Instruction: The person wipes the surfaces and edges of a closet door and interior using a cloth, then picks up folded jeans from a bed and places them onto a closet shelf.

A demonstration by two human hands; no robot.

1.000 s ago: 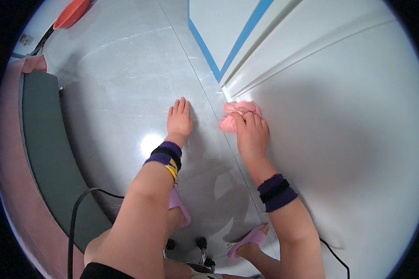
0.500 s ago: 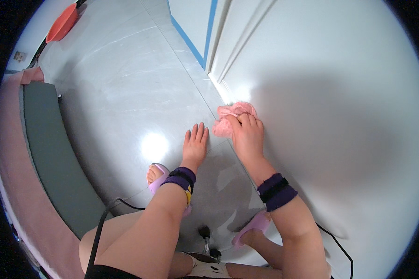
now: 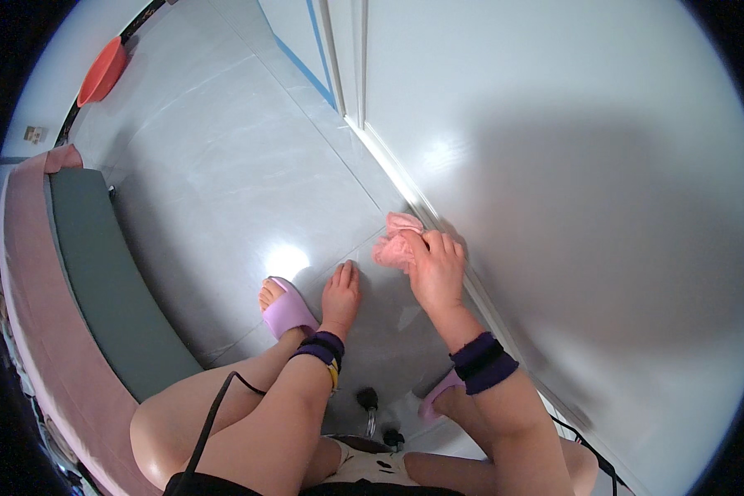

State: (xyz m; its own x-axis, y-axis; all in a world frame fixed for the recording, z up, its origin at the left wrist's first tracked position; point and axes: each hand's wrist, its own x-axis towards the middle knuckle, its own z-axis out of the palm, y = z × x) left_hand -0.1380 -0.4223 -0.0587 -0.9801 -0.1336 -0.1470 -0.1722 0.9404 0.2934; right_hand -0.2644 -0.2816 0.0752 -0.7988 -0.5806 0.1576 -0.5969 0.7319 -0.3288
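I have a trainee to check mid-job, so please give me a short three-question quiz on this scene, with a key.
1. Which hand holds the pink cloth?

2. True or false: the left hand is wrapped around the orange basin.

3. What colour are the slippers?
A) Green
B) Light purple
C) Black

Key:
1. The right hand.
2. False; the basin is far from it, at the picture's upper left.
3. B.

A soft-looking pink cloth [image 3: 395,250], crumpled into uneven folds, is bunched in the fingers [image 3: 448,244] of the right hand [image 3: 438,275], its free part bulging out leftward over the grey tiled floor [image 3: 223,190], close beside the white strip [image 3: 395,168] along the floor's edge.
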